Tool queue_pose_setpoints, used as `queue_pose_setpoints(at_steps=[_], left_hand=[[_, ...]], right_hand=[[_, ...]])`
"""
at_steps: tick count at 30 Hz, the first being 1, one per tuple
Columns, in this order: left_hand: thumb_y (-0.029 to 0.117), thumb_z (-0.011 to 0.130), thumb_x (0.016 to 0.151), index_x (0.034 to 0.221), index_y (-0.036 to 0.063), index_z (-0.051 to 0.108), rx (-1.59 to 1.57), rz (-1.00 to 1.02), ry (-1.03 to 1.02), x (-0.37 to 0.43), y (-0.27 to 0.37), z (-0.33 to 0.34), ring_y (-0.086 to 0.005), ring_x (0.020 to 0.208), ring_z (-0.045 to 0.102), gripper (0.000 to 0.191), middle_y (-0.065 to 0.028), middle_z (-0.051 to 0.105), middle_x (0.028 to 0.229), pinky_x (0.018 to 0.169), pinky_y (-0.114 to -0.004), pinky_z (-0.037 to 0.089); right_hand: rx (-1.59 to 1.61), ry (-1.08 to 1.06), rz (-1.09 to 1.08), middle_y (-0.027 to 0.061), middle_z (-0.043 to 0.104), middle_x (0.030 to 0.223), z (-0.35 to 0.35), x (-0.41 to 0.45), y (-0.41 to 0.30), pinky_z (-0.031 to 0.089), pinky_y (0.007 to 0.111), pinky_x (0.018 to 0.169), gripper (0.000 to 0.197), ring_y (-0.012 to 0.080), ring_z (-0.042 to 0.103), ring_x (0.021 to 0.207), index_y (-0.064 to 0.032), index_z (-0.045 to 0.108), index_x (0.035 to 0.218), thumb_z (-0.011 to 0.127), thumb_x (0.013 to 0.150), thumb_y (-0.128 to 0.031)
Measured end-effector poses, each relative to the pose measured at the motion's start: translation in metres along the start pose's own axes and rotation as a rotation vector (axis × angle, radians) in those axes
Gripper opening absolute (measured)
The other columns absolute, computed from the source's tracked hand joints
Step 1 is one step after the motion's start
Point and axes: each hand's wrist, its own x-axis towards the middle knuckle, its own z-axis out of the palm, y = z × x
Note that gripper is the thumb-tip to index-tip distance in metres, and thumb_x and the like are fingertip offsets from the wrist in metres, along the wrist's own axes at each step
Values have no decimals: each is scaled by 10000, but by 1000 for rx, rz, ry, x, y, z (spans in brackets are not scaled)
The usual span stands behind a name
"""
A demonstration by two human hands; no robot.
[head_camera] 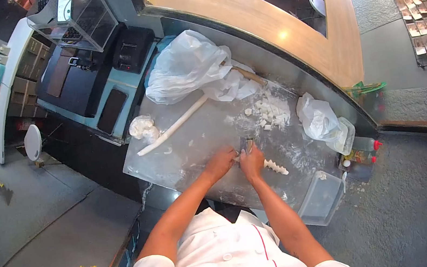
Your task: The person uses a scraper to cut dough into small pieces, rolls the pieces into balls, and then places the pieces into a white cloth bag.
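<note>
My right hand grips a flat-bladed cutter, its blade partly hidden by the fingers. Just left of it, my left hand has its fingertips closed on a pale bit of dough, mostly covered by the hand. A zigzag row of cut dough emerges to the right of my right hand. Beyond the hands lies a floury heap of small dough pieces. A long dough rope stretches diagonally across the left of the metal worktable, beside a lump of dough that looks wrapped in plastic.
A large white plastic bag partly covers a wooden rolling pin at the back. To the right are a smaller bag, bottles and a clear plastic container. A phone and a black printer occupy the left counter.
</note>
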Motion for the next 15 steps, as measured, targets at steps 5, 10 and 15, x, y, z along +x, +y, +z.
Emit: queue_pose_setpoints(at_steps=[5,10,15], left_hand=[[56,693,770,995,13,646,-5,-7,1,2,11,-7,-383,1049,558,234,-163,603,1039,915,-466,462],[75,681,785,994,10,631,-26,-73,4,-5,2,-10,-388,1054,558,225,-168,607,1048,923,-472,459],[100,662,803,955,4,629,-55,-89,28,-4,8,-11,-394,1030,564,183,-182,609,999,914,-477,458]], right_hand=[[-91,-38,-41,258,696,901,-11,31,4,527,518,781,414,456,670,868,8,633,1143,706,785,-184],[-67,-109,-65,270,694,922,-14,31,1,525,521,809,420,456,669,893,20,635,1135,711,774,-181],[-11,-64,12,285,691,927,0,8,-6,521,519,839,420,457,671,915,21,640,1131,707,774,-190]])
